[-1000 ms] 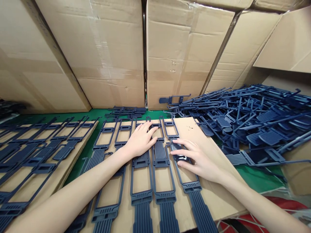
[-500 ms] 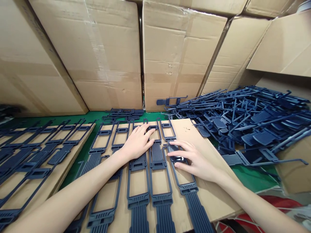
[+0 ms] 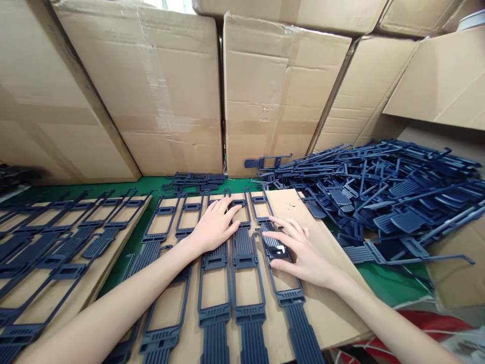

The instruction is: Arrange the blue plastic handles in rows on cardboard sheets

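On a cardboard sheet (image 3: pixel 337 316) atop the green worktop (image 3: pixel 403 285), dark blue plastic frames (image 3: pixel 250 314) lie in rows. The left hand (image 3: pixel 214 226) lies palm down over the middle frames, its grip slack, fingers apart. The right hand (image 3: pixel 307 257) is at the rightmost frame (image 3: pixel 291 299), thumb and forefinger either side of a shiny black piece (image 3: pixel 277 251) there; whether its grip clamps that piece cannot be told. A tangled heap (image 3: pixel 394 187) of similar parts sits to the right, near tall cardboard boxes (image 3: pixel 182 101).
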{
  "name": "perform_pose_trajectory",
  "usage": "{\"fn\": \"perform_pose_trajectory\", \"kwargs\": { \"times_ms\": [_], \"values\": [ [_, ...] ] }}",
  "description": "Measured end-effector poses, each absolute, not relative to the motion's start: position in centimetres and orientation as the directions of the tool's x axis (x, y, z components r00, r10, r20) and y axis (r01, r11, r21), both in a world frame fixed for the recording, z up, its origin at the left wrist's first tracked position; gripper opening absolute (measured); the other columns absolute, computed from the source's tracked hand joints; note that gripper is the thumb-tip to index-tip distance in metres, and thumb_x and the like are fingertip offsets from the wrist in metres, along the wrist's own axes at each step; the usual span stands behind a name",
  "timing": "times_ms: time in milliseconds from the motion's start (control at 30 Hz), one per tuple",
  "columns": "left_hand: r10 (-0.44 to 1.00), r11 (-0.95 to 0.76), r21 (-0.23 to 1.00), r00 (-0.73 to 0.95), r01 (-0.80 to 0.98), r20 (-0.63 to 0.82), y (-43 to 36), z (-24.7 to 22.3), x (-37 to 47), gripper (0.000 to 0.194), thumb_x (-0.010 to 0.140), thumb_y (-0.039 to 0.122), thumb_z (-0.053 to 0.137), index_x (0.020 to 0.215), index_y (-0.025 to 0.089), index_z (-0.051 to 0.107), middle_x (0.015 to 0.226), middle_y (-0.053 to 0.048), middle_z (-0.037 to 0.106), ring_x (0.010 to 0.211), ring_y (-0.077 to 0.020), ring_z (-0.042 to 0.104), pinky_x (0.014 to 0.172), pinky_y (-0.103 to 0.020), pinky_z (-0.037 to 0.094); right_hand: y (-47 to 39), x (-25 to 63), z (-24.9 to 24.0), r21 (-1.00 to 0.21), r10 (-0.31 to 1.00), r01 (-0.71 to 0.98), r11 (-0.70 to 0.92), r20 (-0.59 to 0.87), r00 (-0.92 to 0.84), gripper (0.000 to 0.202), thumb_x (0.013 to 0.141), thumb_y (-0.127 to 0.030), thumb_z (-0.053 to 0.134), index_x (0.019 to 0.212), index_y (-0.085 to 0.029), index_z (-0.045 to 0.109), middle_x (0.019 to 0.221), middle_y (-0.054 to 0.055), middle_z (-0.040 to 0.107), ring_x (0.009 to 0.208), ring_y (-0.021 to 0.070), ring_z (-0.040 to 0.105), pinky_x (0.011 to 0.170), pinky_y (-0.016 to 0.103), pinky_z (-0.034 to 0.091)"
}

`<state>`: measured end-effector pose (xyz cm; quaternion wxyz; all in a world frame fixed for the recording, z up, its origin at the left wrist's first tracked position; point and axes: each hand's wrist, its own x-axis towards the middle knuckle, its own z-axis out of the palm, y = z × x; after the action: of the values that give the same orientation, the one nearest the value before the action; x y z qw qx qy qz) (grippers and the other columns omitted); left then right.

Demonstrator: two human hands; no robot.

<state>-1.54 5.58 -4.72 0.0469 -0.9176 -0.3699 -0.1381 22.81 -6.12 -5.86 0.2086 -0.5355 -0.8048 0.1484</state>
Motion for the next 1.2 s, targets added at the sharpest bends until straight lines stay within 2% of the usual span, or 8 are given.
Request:
{"fn": "perform_pose_trajectory", "kwargs": {
  "times_ms": [300,700,767,833,933,1033,1133,1200],
  "values": [
    [0.676,-0.718,0.039,0.684,0.695,0.273,5.4,-4.7,-1.7,0.044,0.098,0.037,0.038,0.135,0.017,0.050,0.149,-0.016,0.039,0.141,-0.0304,0.031,0.114,-0.051,0.028,-5.8,22.8,-5.9,-0.485,0.914,0.780,0.395,0.127,-0.384,0.041,0.091,-0.044,0.053,0.131,-0.034,0.055,0.157,0.005,0.028,0.145,0.0279,0.018,0.112,0.058,0.022],
    [0.688,-0.714,0.077,0.676,0.696,0.264,5.2,-4.3,-2.1,0.038,0.097,0.034,0.042,0.128,0.018,0.055,0.150,-0.016,0.038,0.142,-0.0307,0.031,0.113,-0.055,0.029,-6.4,22.7,-5.9,-0.546,0.907,0.746,0.381,0.065,-0.416,0.040,0.094,-0.042,0.049,0.133,-0.033,0.052,0.159,0.005,0.022,0.147,0.0276,0.010,0.112,0.058,0.025],
    [0.685,-0.716,0.070,0.679,0.694,0.265,5.3,-4.3,-2.1,0.038,0.097,0.034,0.042,0.127,0.017,0.057,0.149,-0.017,0.039,0.141,-0.0312,0.033,0.113,-0.055,0.030,-6.4,23.0,-5.2,-0.542,0.905,0.744,0.390,0.079,-0.417,0.039,0.093,-0.043,0.050,0.130,-0.032,0.054,0.158,0.006,0.026,0.146,0.0273,0.015,0.111,0.054,0.028],
    [0.677,-0.722,0.066,0.684,0.688,0.271,5.4,-4.4,-2.2,0.038,0.097,0.035,0.042,0.126,0.018,0.057,0.149,-0.017,0.040,0.140,-0.0316,0.034,0.112,-0.055,0.031,-6.1,23.8,-4.4,-0.522,0.913,0.755,0.397,0.134,-0.386,0.036,0.094,-0.043,0.050,0.127,-0.030,0.056,0.153,0.007,0.036,0.142,0.0257,0.027,0.109,0.049,0.034],
    [0.670,-0.728,0.072,0.684,0.682,0.288,5.8,-4.5,-2.3,0.037,0.096,0.036,0.042,0.126,0.020,0.058,0.149,-0.014,0.041,0.138,-0.0314,0.037,0.112,-0.054,0.033,-5.3,26.8,-3.4,-0.422,0.917,0.830,0.365,0.316,-0.242,0.029,0.096,-0.038,0.047,0.119,-0.027,0.061,0.135,0.007,0.056,0.127,0.0224,0.048,0.102,0.042,0.040],
    [0.667,-0.729,0.067,0.685,0.682,0.293,6.1,-4.7,-2.5,0.038,0.096,0.037,0.041,0.128,0.022,0.057,0.149,-0.013,0.041,0.137,-0.0316,0.038,0.111,-0.054,0.034,-4.5,31.0,-3.1,-0.225,0.876,0.957,0.182,0.478,-0.054,0.023,0.094,-0.034,0.050,0.104,-0.021,0.066,0.114,0.009,0.066,0.106,0.0241,0.058,0.089,0.040,0.043],
    [0.662,-0.732,0.055,0.691,0.679,0.291,6.3,-4.8,-2.6,0.039,0.097,0.038,0.041,0.129,0.023,0.057,0.149,-0.012,0.040,0.137,-0.0320,0.038,0.110,-0.054,0.035,-4.3,34.3,-3.5,-0.006,0.881,0.997,-0.074,0.468,0.068,0.019,0.092,-0.030,0.051,0.087,-0.019,0.067,0.086,0.006,0.070,0.083,0.0247,0.061,0.074,0.039,0.041],
    [0.656,-0.736,0.042,0.697,0.675,0.290,6.4,-4.9,-2.6,0.040,0.097,0.039,0.040,0.128,0.022,0.057,0.149,-0.013,0.040,0.137,-0.0321,0.038,0.110,-0.053,0.035,-4.5,35.3,-4.0,0.075,0.893,0.984,-0.160,0.435,0.112,0.018,0.091,-0.027,0.051,0.084,-0.019,0.066,0.072,0.003,0.068,0.072,0.0232,0.061,0.069,0.038,0.039]
  ]
}}
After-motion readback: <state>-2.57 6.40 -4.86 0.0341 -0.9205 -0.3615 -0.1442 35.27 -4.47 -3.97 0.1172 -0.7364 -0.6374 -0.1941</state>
